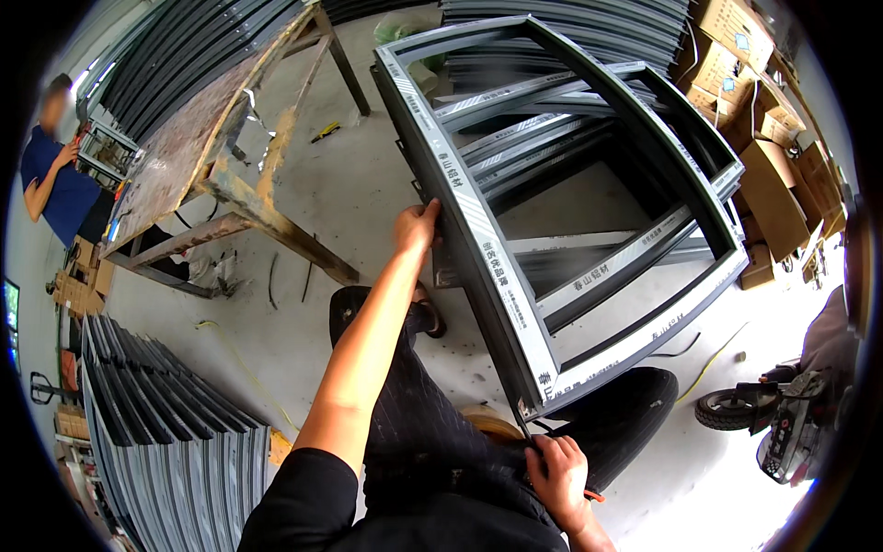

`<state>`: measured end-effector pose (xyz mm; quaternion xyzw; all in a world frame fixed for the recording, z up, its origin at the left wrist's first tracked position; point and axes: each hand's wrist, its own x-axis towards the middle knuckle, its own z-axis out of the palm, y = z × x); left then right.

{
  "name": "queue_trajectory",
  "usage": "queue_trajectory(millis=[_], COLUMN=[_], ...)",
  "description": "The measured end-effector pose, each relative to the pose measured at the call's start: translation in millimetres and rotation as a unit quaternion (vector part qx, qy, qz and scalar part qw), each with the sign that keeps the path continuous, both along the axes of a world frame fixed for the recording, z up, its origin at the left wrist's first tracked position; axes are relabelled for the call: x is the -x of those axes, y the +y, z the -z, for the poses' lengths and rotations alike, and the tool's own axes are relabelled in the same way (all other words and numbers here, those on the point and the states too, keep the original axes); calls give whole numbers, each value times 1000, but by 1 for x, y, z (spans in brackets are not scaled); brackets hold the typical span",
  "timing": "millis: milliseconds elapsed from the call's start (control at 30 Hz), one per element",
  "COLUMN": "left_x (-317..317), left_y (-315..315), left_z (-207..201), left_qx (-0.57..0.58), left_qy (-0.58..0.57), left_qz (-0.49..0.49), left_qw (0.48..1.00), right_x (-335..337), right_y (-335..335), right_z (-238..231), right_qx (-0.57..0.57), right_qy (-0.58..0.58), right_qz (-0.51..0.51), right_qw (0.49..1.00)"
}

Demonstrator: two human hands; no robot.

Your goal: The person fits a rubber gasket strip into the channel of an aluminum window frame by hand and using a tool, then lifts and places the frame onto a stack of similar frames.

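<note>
A large grey and black metal window frame [543, 345], with printed film strips along its bars, stands tilted in front of me. My left hand [418, 227] is closed around its left edge, about halfway along. Near the frame's closest corner, my right hand [557, 469] is curled in a fist. A slim dark shaft reaches from its fingers to that corner, and an orange end [594, 496] pokes out below the palm. The fist hides most of this slim tool, so I cannot tell its exact kind. Further similar frames [635, 69] stand behind the first.
A worn workbench [198, 152] stands at left, with a person [60, 175] beyond it. Grey profiles are stacked at lower left [202, 469] and at the back [570, 28]. Cardboard boxes [773, 193] line the right, above a wheeled vehicle [782, 419]. A yellow knife [326, 132] lies on the floor.
</note>
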<state>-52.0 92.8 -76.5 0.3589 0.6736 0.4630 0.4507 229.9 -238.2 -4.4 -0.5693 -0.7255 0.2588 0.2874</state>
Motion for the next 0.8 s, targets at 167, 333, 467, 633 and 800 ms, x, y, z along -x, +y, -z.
queue_trajectory(millis=[167,333,467,633,800], left_x=[4,-45,-72,-91,-95], left_y=[-16,-143,-217,-247,-251], left_z=[3,-24,-21,-23,-11], left_qx=[20,94,72,52,45], left_qy=[-49,-108,-213,-230,-202], left_qz=[20,172,216,203,194], left_qw=[998,975,950,950,959], right_x=[1,-2,-1,0,4], right_y=[-1,-9,-10,-10,-14], right_z=[-2,8,7,9,8], right_qx=[-9,-16,-36,-74,-70], right_qy=[11,25,-1,-39,-56], right_qz=[-24,7,8,16,32], right_qw=[1000,1000,999,996,996])
